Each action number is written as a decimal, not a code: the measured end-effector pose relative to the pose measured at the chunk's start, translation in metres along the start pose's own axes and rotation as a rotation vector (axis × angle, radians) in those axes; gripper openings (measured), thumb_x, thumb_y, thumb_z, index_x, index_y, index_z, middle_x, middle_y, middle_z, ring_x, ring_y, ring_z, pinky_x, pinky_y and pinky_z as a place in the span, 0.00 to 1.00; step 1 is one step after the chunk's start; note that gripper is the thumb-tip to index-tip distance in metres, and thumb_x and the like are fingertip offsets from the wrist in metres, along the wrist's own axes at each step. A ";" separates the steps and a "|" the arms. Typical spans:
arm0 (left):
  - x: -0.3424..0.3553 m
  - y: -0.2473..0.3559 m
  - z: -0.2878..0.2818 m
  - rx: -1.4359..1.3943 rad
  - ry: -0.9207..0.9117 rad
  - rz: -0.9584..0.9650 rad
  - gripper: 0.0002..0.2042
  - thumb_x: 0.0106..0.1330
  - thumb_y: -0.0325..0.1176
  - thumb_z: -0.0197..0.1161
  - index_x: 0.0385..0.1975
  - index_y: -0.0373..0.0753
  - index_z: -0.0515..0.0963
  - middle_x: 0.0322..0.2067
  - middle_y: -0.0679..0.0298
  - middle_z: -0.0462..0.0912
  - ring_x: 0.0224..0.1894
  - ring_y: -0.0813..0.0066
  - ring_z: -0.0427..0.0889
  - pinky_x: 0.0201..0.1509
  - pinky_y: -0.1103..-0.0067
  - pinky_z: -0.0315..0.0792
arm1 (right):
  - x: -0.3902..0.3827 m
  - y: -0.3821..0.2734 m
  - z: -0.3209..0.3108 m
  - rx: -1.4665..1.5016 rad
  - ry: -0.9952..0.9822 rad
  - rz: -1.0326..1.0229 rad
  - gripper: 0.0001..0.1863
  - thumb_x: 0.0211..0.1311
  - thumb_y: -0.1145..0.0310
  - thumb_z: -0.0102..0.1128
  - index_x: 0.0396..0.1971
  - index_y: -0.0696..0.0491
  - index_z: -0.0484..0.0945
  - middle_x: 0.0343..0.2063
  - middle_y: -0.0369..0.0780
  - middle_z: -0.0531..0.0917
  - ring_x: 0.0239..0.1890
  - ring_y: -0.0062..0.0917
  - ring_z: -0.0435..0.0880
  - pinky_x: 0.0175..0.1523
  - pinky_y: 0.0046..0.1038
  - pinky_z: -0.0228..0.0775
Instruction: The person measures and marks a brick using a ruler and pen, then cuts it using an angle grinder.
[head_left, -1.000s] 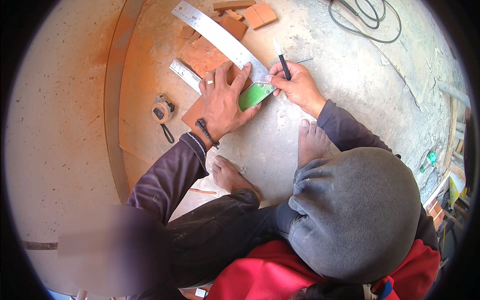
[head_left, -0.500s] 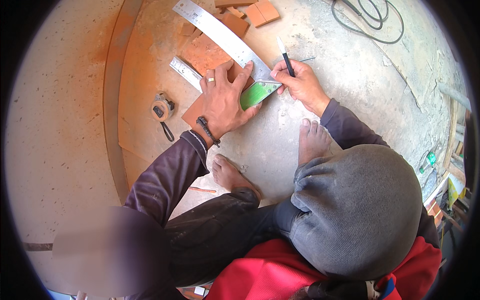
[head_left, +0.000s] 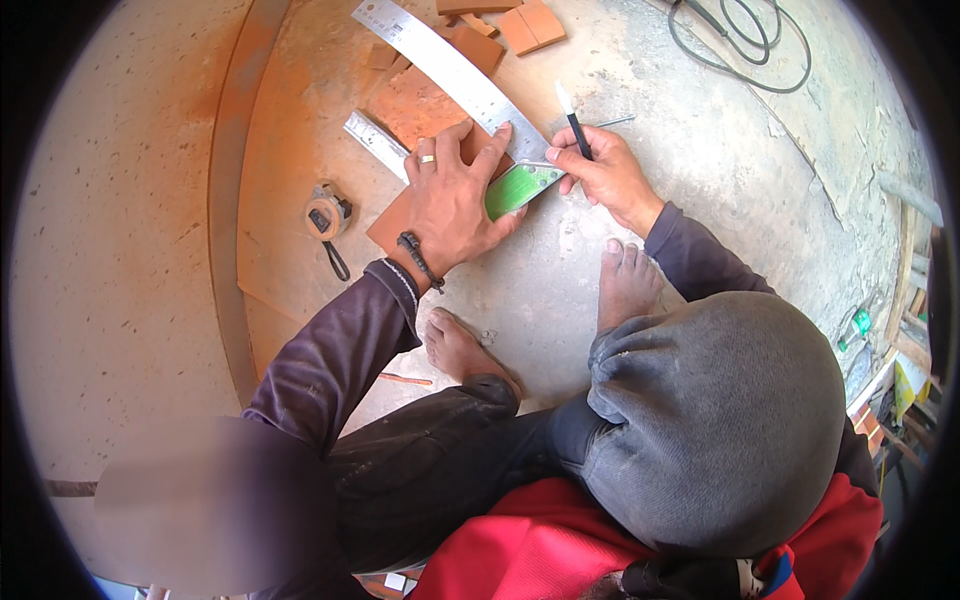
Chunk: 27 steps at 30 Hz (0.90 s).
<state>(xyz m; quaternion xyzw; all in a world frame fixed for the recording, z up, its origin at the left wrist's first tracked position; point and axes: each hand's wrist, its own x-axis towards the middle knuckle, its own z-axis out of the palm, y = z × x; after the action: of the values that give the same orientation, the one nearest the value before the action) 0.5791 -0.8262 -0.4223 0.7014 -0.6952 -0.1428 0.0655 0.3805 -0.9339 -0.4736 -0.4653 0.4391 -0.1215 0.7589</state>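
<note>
My left hand [head_left: 450,190] presses down on a metal square, its fingers spread over a terracotta tile [head_left: 392,232] and the thumb along the square's green handle [head_left: 520,188]. From that handle the long silver blade [head_left: 440,62] runs up and left across the tile pieces. At the handle's right end, my right hand [head_left: 610,178] is closed around a slim black pen-like tool [head_left: 577,132] whose pale tapered end points away from me. A thin metal rod [head_left: 615,121] sticks out beyond the same hand; its other end is hidden. A silver metal strip [head_left: 376,143] lies left of my left hand.
A tape measure [head_left: 326,215] with a black strap lies to the left. Broken tile pieces [head_left: 530,27] lie at the far side. A black cable [head_left: 765,60] is coiled at the far right. My bare feet [head_left: 628,280] stand near the work.
</note>
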 end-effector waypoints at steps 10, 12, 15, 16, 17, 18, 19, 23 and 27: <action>-0.008 -0.006 0.003 -0.112 0.023 -0.012 0.47 0.49 0.60 0.76 0.70 0.48 0.68 0.64 0.46 0.63 0.65 0.42 0.65 0.64 0.47 0.59 | -0.001 0.001 -0.003 0.061 -0.044 -0.002 0.13 0.68 0.66 0.67 0.45 0.58 0.80 0.31 0.36 0.84 0.26 0.15 0.82 0.25 0.17 0.65; -0.014 -0.016 0.001 -0.179 0.127 0.051 0.41 0.57 0.61 0.71 0.69 0.45 0.69 0.64 0.47 0.66 0.66 0.43 0.65 0.65 0.49 0.60 | 0.000 0.005 -0.016 0.066 0.000 0.009 0.13 0.68 0.67 0.66 0.46 0.58 0.79 0.31 0.36 0.84 0.26 0.15 0.82 0.22 0.15 0.63; -0.022 -0.058 -0.029 -0.154 0.048 0.040 0.34 0.66 0.57 0.65 0.67 0.42 0.71 0.61 0.47 0.72 0.63 0.46 0.70 0.66 0.55 0.62 | -0.003 -0.001 -0.040 0.013 0.036 -0.054 0.11 0.70 0.68 0.63 0.46 0.58 0.78 0.31 0.35 0.82 0.25 0.14 0.81 0.20 0.14 0.59; -0.028 -0.080 -0.036 -0.153 0.056 -0.005 0.30 0.69 0.53 0.62 0.65 0.40 0.72 0.58 0.47 0.76 0.60 0.49 0.74 0.65 0.59 0.65 | -0.004 -0.001 -0.048 0.005 0.055 -0.079 0.12 0.69 0.68 0.64 0.46 0.58 0.78 0.30 0.35 0.82 0.25 0.15 0.82 0.20 0.14 0.60; -0.037 -0.103 -0.045 -0.151 0.064 -0.052 0.26 0.72 0.49 0.60 0.63 0.38 0.73 0.55 0.48 0.80 0.56 0.53 0.79 0.64 0.64 0.68 | -0.005 -0.003 -0.055 -0.021 0.043 -0.077 0.12 0.70 0.68 0.64 0.46 0.58 0.78 0.29 0.35 0.82 0.25 0.15 0.82 0.20 0.14 0.60; -0.046 -0.124 -0.053 -0.251 0.027 -0.168 0.24 0.74 0.47 0.59 0.62 0.37 0.74 0.52 0.50 0.82 0.52 0.57 0.81 0.61 0.67 0.71 | -0.008 -0.005 -0.063 -0.052 0.035 -0.075 0.11 0.70 0.68 0.64 0.45 0.58 0.78 0.29 0.35 0.82 0.25 0.15 0.82 0.20 0.14 0.60; -0.059 -0.140 -0.063 -0.344 -0.008 -0.289 0.22 0.76 0.45 0.58 0.61 0.35 0.75 0.49 0.53 0.84 0.49 0.61 0.83 0.58 0.71 0.74 | -0.008 -0.007 -0.064 -0.078 0.018 -0.075 0.11 0.70 0.68 0.64 0.45 0.58 0.78 0.29 0.35 0.81 0.25 0.15 0.82 0.20 0.14 0.60; -0.113 -0.161 -0.073 -0.604 0.012 -0.615 0.19 0.76 0.42 0.56 0.56 0.33 0.77 0.42 0.60 0.85 0.42 0.72 0.84 0.46 0.76 0.77 | -0.018 0.005 -0.043 -0.057 -0.093 -0.011 0.10 0.70 0.68 0.64 0.43 0.57 0.78 0.28 0.35 0.82 0.24 0.17 0.82 0.19 0.15 0.60; -0.153 -0.142 -0.050 -0.765 -0.087 -0.813 0.19 0.78 0.42 0.55 0.57 0.34 0.76 0.45 0.63 0.84 0.45 0.77 0.82 0.49 0.78 0.75 | -0.034 0.021 -0.006 0.025 -0.220 0.112 0.09 0.69 0.69 0.66 0.42 0.57 0.77 0.28 0.36 0.82 0.22 0.19 0.83 0.19 0.16 0.60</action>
<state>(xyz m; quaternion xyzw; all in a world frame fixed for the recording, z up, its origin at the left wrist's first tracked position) 0.7303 -0.6761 -0.3989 0.8328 -0.2695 -0.4274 0.2262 0.3511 -0.9062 -0.4724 -0.4409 0.3769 -0.0327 0.8139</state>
